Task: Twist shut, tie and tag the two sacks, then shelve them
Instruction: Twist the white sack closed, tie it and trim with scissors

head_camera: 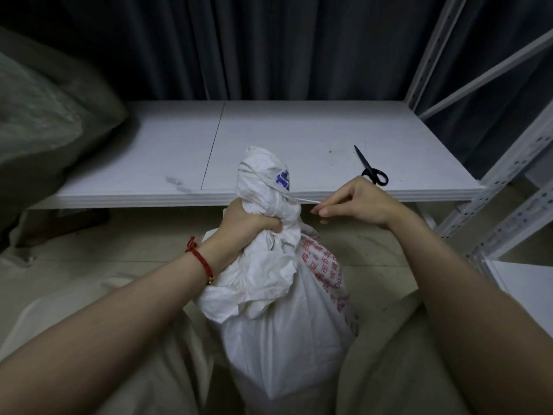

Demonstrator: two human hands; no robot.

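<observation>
The left hand (239, 226) grips the twisted neck of the sack (278, 310); the right hand (356, 202) pinches a taut string (305, 200). Scissors (371, 167) lie on the white shelf (299, 139) beyond.

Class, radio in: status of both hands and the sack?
Left hand grips sack at twisted neck. Right hand pinches string taut. Scissors on shelf.

Your left grip (247, 224) clutched the twisted neck of the white sack (284, 339); your right grip (356, 202) pinched the string (305, 200) taut. Scissors (371, 169) lay near the front edge of the shelf (299, 130).
</observation>
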